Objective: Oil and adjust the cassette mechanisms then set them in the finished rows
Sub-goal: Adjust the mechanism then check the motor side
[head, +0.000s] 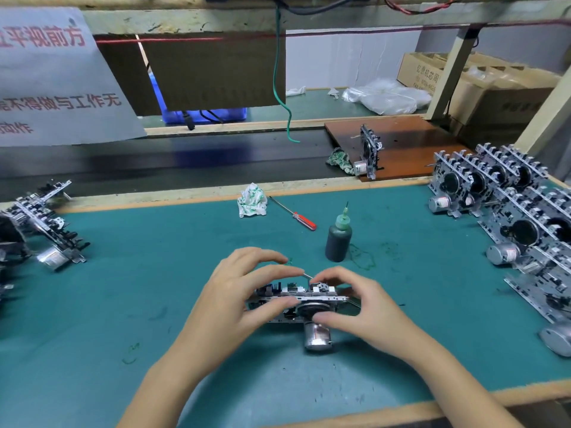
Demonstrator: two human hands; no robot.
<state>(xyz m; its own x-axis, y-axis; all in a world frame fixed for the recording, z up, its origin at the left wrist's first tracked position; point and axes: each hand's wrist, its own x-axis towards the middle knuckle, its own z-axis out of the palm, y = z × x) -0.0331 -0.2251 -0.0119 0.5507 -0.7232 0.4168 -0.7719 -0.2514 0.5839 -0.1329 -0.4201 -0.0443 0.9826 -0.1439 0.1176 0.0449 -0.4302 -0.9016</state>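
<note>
Oil bottle (338, 239) right of screwdriver (293, 213)

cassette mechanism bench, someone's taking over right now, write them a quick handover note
Left hand: grips the left end of the cassette mechanism at mid-mat, thumb in front, fingers curled over the top.
Right hand: grips its right end, fingertips at the top edge, thumb by the motor.
Oil bottle stands upright just behind, capped tip up. Red-handled screwdriver lies on the mat beyond it, untouched, next to a crumpled rag.
Done: finished rows stand at the right edge.
Left: finish the unit in hand and set it in the rows; more mechanisms wait on the left.
</note>
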